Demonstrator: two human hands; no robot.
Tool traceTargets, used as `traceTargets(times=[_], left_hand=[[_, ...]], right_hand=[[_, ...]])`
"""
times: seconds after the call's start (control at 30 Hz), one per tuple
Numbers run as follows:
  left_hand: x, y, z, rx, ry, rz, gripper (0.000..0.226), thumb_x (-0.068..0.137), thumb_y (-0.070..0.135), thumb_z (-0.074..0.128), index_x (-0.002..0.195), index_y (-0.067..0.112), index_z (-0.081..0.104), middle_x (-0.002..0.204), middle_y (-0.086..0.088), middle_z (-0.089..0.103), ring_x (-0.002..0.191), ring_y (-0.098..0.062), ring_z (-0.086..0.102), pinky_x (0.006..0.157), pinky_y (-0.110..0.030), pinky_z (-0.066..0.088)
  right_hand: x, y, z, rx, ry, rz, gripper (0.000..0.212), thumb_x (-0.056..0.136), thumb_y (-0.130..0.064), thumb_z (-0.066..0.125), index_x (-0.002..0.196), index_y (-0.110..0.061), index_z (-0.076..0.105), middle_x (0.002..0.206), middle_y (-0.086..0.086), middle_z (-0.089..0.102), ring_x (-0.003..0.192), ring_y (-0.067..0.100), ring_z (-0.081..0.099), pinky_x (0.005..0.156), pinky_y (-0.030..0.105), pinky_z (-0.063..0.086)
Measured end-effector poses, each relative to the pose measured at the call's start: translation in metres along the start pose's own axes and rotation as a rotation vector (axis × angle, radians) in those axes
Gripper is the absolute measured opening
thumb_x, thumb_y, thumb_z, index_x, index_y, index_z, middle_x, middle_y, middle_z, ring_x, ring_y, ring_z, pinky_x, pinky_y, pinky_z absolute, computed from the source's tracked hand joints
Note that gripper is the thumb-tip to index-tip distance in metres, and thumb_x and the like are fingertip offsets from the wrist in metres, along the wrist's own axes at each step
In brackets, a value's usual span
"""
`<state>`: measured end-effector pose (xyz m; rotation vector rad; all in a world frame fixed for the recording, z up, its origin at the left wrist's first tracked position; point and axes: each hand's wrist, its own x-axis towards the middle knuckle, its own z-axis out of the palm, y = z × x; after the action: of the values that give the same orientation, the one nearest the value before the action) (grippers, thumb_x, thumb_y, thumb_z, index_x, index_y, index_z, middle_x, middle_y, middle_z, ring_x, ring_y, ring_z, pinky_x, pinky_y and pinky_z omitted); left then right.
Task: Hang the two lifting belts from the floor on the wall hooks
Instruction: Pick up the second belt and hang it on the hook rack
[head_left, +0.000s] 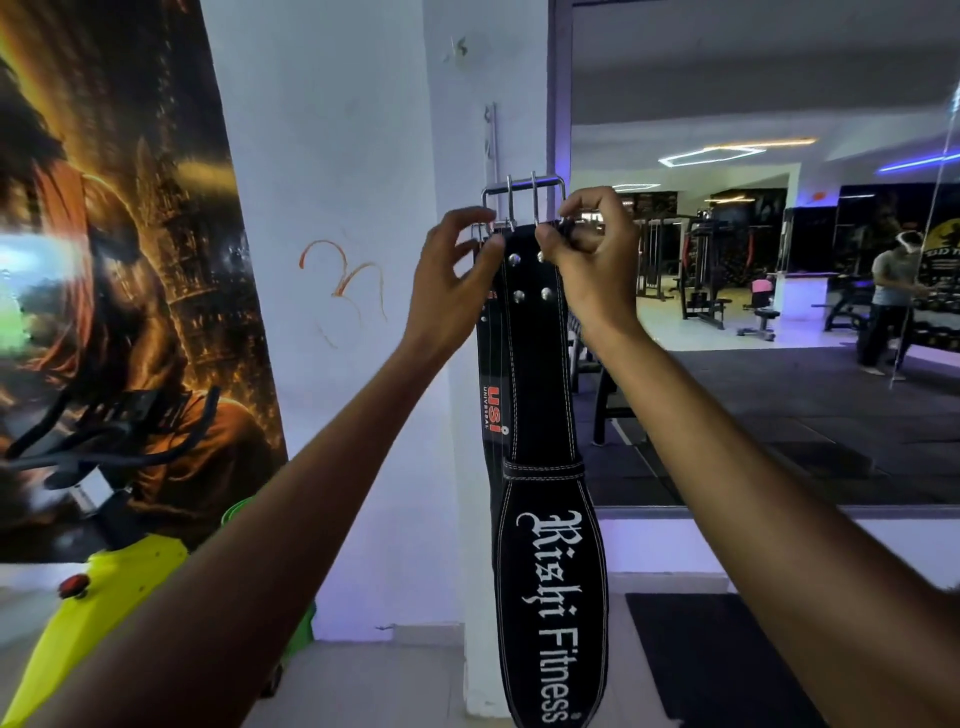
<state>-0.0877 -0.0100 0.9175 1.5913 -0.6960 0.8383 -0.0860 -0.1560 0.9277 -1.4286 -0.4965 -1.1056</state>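
A black lifting belt (545, 561) with white "Rishi Fitness" lettering hangs straight down in front of the white pillar. Its steel buckle (522, 200) is raised against a vertical metal hook strip (491, 140) on the pillar. My left hand (452, 283) pinches the belt's top left edge, and my right hand (592, 254) grips the top right edge by the buckle. Behind it hangs a second black belt (491, 374) with a red "USI" logo, mostly hidden. Whether either buckle sits on a hook is hidden.
A large poster (119, 249) covers the wall at left, with a yellow-green exercise bike (104, 571) below it. A wall mirror (779, 312) at right reflects gym machines and a person. A black floor mat (717, 660) lies below the mirror.
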Motion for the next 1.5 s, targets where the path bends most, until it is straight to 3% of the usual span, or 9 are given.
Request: traceTargets(times=[0.1, 0.23, 0.33, 0.47, 0.67, 0.8, 1.23, 1.37, 1.5], left_hand=[[0.01, 0.006, 0.011, -0.199, -0.002, -0.194, 0.018, 0.098, 0.013, 0.062, 0.116, 0.012, 0.062, 0.101, 0.001, 0.068, 0.082, -0.005, 0.069, 0.083, -0.036, 0.056], [0.011, -0.002, 0.021, -0.156, 0.027, -0.188, 0.02, 0.093, 0.01, 0.069, 0.113, 0.007, 0.068, 0.093, -0.002, 0.071, 0.086, -0.015, 0.067, 0.085, -0.037, 0.057], [0.008, -0.004, 0.035, -0.041, -0.005, -0.103, 0.021, 0.088, 0.01, 0.075, 0.109, 0.011, 0.073, 0.1, -0.004, 0.073, 0.09, -0.017, 0.063, 0.086, -0.029, 0.056], [0.011, -0.01, 0.052, -0.008, 0.031, -0.045, 0.025, 0.083, 0.001, 0.076, 0.107, 0.009, 0.075, 0.105, -0.025, 0.073, 0.087, -0.018, 0.062, 0.081, -0.025, 0.057], [0.012, -0.02, 0.077, 0.013, 0.082, -0.023, 0.03, 0.082, -0.007, 0.073, 0.097, 0.02, 0.071, 0.097, 0.002, 0.073, 0.09, -0.003, 0.066, 0.081, -0.025, 0.057], [0.027, -0.04, 0.079, 0.084, 0.112, 0.004, 0.028, 0.079, 0.0, 0.077, 0.094, 0.023, 0.072, 0.098, 0.002, 0.073, 0.103, -0.018, 0.069, 0.093, -0.034, 0.056], [0.132, -0.164, 0.073, -0.081, 0.102, 0.029, 0.016, 0.092, 0.0, 0.065, 0.103, 0.01, 0.071, 0.09, 0.004, 0.072, 0.079, 0.003, 0.066, 0.079, -0.015, 0.05], [0.179, -0.203, 0.069, -0.055, 0.08, 0.106, 0.018, 0.092, -0.003, 0.063, 0.105, 0.007, 0.07, 0.09, 0.002, 0.069, 0.075, 0.0, 0.064, 0.076, -0.013, 0.052], [0.218, -0.243, 0.074, -0.029, 0.119, 0.116, 0.021, 0.093, 0.002, 0.063, 0.113, 0.006, 0.069, 0.099, -0.005, 0.071, 0.087, -0.009, 0.067, 0.083, -0.017, 0.054]], right_hand=[[0.001, 0.005, -0.007, -0.005, -0.022, 0.022, 0.025, 0.083, -0.004, 0.072, 0.107, -0.011, 0.067, 0.08, -0.001, 0.071, 0.068, 0.01, 0.069, 0.071, 0.034, 0.058], [0.003, 0.012, -0.022, 0.0, -0.085, 0.061, 0.027, 0.086, -0.003, 0.07, 0.113, -0.008, 0.071, 0.105, 0.007, 0.074, 0.085, 0.006, 0.071, 0.078, 0.016, 0.057], [0.006, 0.02, -0.033, 0.001, -0.103, 0.082, 0.025, 0.087, -0.004, 0.069, 0.111, -0.009, 0.072, 0.104, 0.004, 0.074, 0.09, 0.01, 0.071, 0.081, 0.019, 0.057], [0.012, 0.033, -0.048, 0.032, -0.111, 0.078, 0.02, 0.087, 0.002, 0.066, 0.105, -0.004, 0.071, 0.094, 0.005, 0.073, 0.084, 0.014, 0.07, 0.08, 0.028, 0.058], [0.022, 0.059, -0.057, 0.023, -0.18, 0.041, 0.027, 0.085, 0.005, 0.065, 0.103, -0.014, 0.068, 0.094, -0.003, 0.072, 0.09, 0.016, 0.071, 0.081, 0.038, 0.061], [0.034, 0.078, -0.051, 0.047, -0.19, 0.043, 0.027, 0.085, 0.006, 0.065, 0.097, -0.018, 0.067, 0.092, -0.005, 0.071, 0.09, 0.015, 0.07, 0.082, 0.037, 0.06], [0.097, 0.173, 0.037, 0.072, -0.053, 0.015, 0.032, 0.084, 0.005, 0.066, 0.104, -0.018, 0.059, 0.086, 0.021, 0.072, 0.08, 0.035, 0.069, 0.074, 0.044, 0.058], [0.131, 0.212, 0.068, 0.076, -0.04, 0.017, 0.029, 0.085, 0.007, 0.064, 0.1, -0.018, 0.062, 0.087, -0.002, 0.071, 0.078, 0.011, 0.071, 0.077, 0.035, 0.059], [0.166, 0.254, 0.097, 0.104, -0.038, 0.042, 0.032, 0.085, 0.004, 0.064, 0.1, -0.024, 0.068, 0.093, 0.005, 0.074, 0.08, 0.011, 0.069, 0.078, 0.027, 0.056]])
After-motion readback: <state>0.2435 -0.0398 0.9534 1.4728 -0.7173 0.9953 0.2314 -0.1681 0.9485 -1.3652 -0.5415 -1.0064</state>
